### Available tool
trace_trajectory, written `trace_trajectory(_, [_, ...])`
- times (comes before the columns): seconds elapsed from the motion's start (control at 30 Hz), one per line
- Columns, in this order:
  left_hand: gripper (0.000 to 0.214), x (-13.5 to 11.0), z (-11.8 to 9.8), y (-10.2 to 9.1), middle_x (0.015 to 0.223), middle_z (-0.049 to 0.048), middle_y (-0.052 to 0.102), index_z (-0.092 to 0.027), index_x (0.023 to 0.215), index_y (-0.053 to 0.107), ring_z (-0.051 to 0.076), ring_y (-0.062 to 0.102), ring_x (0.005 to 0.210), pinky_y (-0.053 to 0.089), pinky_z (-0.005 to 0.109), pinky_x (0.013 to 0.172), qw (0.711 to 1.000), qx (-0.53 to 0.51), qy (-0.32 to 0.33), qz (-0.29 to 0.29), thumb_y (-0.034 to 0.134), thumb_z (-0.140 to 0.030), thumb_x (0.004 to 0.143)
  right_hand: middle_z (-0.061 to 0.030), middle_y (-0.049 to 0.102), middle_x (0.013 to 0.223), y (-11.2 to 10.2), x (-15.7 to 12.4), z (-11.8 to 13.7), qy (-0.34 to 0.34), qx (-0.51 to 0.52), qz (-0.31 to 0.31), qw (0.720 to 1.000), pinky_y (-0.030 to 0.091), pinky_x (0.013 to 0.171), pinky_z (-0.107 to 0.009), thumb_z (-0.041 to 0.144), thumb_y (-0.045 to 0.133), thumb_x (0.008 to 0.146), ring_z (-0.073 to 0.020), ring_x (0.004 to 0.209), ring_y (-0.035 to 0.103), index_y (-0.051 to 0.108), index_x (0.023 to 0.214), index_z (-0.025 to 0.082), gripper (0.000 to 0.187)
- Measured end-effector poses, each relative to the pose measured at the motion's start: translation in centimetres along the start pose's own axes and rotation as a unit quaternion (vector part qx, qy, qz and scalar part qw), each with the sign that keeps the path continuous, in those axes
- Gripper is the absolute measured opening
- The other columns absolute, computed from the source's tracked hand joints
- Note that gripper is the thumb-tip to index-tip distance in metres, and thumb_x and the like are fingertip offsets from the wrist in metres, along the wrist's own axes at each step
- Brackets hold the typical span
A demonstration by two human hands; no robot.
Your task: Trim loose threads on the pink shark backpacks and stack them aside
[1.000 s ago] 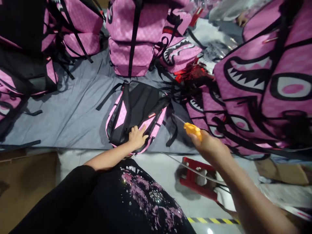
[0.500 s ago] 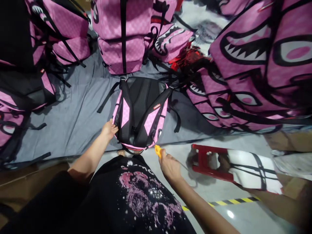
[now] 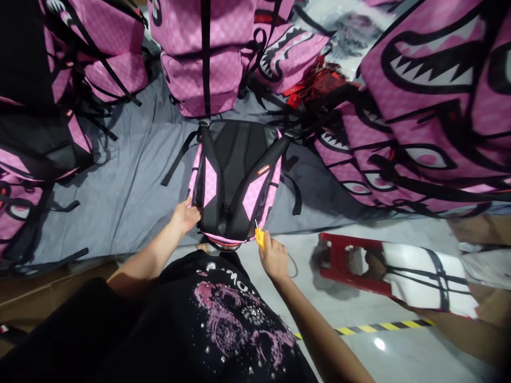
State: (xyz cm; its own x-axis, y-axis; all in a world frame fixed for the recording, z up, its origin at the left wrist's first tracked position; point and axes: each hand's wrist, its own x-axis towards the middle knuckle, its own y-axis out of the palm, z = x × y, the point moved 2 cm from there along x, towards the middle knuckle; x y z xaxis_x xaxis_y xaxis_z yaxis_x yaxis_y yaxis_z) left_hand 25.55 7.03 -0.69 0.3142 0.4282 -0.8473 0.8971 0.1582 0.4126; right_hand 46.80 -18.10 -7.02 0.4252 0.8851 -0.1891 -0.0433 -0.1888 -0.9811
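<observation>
A pink-and-black backpack [image 3: 237,165] lies before me with its black padded back and shoulder straps facing up. Its bottom end points towards my body. My left hand [image 3: 186,216] rests against the backpack's lower left side, fingers stretched out and thumb apart. At the lower right corner, my right hand [image 3: 274,258] is closed around a small yellow-handled tool [image 3: 260,238] with a thin, bright metal tip. That tip meets the backpack near the base of the right strap. A thin cord loop shows beside my right hand; the tool's exact kind is unclear.
Grey cloth [image 3: 131,175] covers the work surface. Pink backpacks with shark-mouth prints [image 3: 431,58] are piled at right, and another backpack [image 3: 205,80] stands behind. Red tags or packets [image 3: 315,82] lie at the back. A red-framed stool [image 3: 351,263] sits on the floor at right.
The view has shifted slightly, so the backpack and both hands appear further right. My right hand and the yellow tool have risen a little along the backpack's right edge.
</observation>
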Motion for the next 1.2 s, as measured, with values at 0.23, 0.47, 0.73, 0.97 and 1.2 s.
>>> trace_trajectory(0.23, [0.059,2.4,1.9,1.9,0.094,0.0173,0.070,-0.008,0.117,0.058,0.027,0.070,0.092,0.057,0.042,0.088,0.991,0.048,0.000,0.127,0.036,-0.058,0.094,-0.0152,0.058,0.097,-2.1,4.7,-1.9,-0.069,-0.009,-0.007,0.998,0.036,0.084,-0.041,0.027,0.041,0.096,-0.0280,0.090,0.051,0.040,0.146,0.010,0.052])
trace_trajectory(0.47, [0.089,3.0,2.2,2.4,0.109,0.0211,0.071,-0.004,0.132,0.054,0.033,0.067,0.106,0.047,0.053,0.101,0.969,0.003,-0.026,0.245,0.026,-0.077,0.088,-0.0119,0.061,0.090,-0.3,5.2,-0.4,0.020,0.044,-0.071,0.996,0.043,0.073,-0.033,0.025,0.041,0.097,-0.0233,0.081,0.059,0.041,0.143,0.007,0.049])
trace_trajectory(0.73, [0.094,3.9,1.8,0.9,0.123,0.0221,0.065,-0.004,0.138,0.050,0.037,0.056,0.125,0.031,0.058,0.112,0.938,-0.048,-0.040,0.340,0.029,-0.079,0.086,-0.0109,0.067,0.089,0.3,0.4,-2.4,0.004,0.044,-0.053,0.998,0.044,0.063,-0.029,0.022,0.049,0.094,-0.0207,0.070,0.063,0.045,0.138,0.009,0.046])
trace_trajectory(0.97, [0.094,2.7,2.2,1.0,0.122,0.0224,0.066,-0.004,0.127,0.060,0.037,0.055,0.125,0.034,0.056,0.111,0.939,-0.039,-0.024,0.341,0.035,-0.083,0.081,-0.0101,0.072,0.087,-0.7,-2.3,-1.6,0.079,0.104,0.011,0.991,0.038,0.057,-0.027,0.035,0.041,0.100,-0.0202,0.066,0.066,0.045,0.140,0.014,0.045])
trace_trajectory(1.2, [0.068,1.9,2.5,-0.6,0.106,0.0177,0.073,-0.011,0.091,0.070,0.035,0.059,0.120,0.041,0.053,0.106,0.954,-0.035,0.018,0.296,0.049,-0.074,0.082,-0.0119,0.073,0.087,-2.5,-1.9,-0.5,0.117,0.121,0.032,0.985,0.032,0.057,-0.027,0.032,0.042,0.100,-0.0199,0.063,0.064,0.045,0.140,0.013,0.044])
